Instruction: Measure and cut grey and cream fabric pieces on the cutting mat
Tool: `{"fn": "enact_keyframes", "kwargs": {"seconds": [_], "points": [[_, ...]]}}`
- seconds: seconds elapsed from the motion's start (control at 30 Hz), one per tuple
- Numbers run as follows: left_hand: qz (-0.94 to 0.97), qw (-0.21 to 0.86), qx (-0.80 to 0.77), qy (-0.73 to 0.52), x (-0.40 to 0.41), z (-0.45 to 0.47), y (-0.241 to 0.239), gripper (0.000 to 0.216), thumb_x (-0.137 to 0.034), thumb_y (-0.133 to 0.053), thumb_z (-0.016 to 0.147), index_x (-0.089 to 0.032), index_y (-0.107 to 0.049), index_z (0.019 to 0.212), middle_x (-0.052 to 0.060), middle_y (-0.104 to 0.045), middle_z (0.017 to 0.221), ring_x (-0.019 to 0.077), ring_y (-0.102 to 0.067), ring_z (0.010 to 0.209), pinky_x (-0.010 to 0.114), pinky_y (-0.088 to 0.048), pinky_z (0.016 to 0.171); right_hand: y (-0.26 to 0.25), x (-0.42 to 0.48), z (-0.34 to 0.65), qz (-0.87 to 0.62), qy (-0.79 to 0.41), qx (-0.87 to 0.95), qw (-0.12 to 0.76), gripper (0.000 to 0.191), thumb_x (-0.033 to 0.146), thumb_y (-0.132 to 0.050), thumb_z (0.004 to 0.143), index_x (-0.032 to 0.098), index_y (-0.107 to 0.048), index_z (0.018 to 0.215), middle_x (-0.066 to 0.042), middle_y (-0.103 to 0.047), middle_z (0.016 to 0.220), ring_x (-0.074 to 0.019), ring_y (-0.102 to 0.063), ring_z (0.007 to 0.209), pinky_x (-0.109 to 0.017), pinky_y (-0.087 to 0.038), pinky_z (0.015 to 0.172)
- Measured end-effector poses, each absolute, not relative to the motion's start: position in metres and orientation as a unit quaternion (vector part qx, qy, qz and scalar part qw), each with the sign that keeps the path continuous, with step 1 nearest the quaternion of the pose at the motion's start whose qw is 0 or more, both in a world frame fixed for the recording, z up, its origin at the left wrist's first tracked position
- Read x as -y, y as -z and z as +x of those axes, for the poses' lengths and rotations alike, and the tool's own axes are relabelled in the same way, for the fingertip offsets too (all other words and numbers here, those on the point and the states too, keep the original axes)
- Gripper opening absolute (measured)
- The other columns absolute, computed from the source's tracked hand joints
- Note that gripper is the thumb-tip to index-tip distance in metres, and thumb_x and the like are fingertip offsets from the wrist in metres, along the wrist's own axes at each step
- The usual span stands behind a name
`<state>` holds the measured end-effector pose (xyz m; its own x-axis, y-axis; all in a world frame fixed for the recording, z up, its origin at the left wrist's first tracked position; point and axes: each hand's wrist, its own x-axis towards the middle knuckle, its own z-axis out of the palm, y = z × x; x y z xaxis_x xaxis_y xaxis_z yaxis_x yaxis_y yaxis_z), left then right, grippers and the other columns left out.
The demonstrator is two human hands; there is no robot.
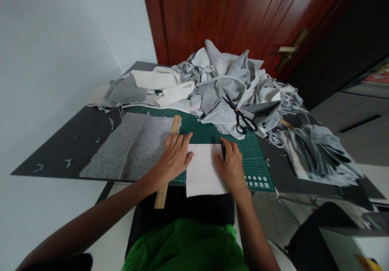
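Note:
A white rectangular piece of cloth (203,171) lies on the green cutting mat (257,159), its lower end reaching past the table's front edge. My left hand (176,154) rests at its upper left side, fingers stretched out and thumb touching the cloth. At the right side of the cloth is my right hand (230,163), fingers extended and thumb on its surface. Under my left hand runs a wooden ruler (161,196), which juts over the front edge. Left of it, a grey cloth (133,141) with a lengthwise crease is spread flat, partly beneath the ruler.
Black-handled scissors (238,116) lie on a large heap of grey and white fabric (225,86) along the back. Folded cream cloth (161,82) is at the back left. A stack of grey pieces (325,153) sits right. Small scraps (68,163) dot the dark table (51,153).

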<state>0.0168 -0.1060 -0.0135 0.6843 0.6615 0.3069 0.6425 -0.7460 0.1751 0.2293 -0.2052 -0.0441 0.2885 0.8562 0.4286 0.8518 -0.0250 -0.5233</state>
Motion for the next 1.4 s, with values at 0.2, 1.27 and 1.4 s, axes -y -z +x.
{"fn": "enact_keyframes", "kwargs": {"seconds": [0.2,1.27,1.4], "points": [[0.968,0.024,-0.218,-0.118,0.125,0.003,0.022,0.044,-0.027,-0.043,0.111,-0.017,-0.057,0.152,0.014,-0.052,0.166,0.0302,-0.043,0.157,0.052,-0.030,0.132,0.040,0.221,0.226,-0.684,0.014,0.654,0.322,0.027,0.024,-0.053,0.106,0.022,-0.069,0.128,-0.015,-0.066,0.130,-0.0341,-0.060,0.115,-0.054,-0.051,0.100],[0.953,-0.072,-0.104,-0.274,0.165,-0.065,0.006,0.031,-0.016,-0.062,0.106,-0.027,-0.072,0.132,0.002,-0.077,0.126,0.0198,-0.065,0.127,0.042,-0.037,0.131,0.023,0.298,0.079,-0.540,-0.535,0.329,0.560,0.054,0.075,-0.055,0.099,0.024,-0.053,0.082,0.006,-0.044,0.069,-0.0089,-0.034,0.050,-0.022,-0.025,0.041],[0.955,-0.053,-0.093,-0.276,0.166,-0.043,-0.010,0.042,-0.017,-0.061,0.106,-0.033,-0.063,0.146,0.000,-0.077,0.118,0.0187,-0.066,0.123,0.041,-0.041,0.128,0.016,0.297,0.120,-0.530,-0.531,0.359,0.555,0.052,0.069,-0.057,0.100,0.024,-0.049,0.075,0.008,-0.038,0.059,-0.0088,-0.030,0.045,-0.023,-0.025,0.042]]}}
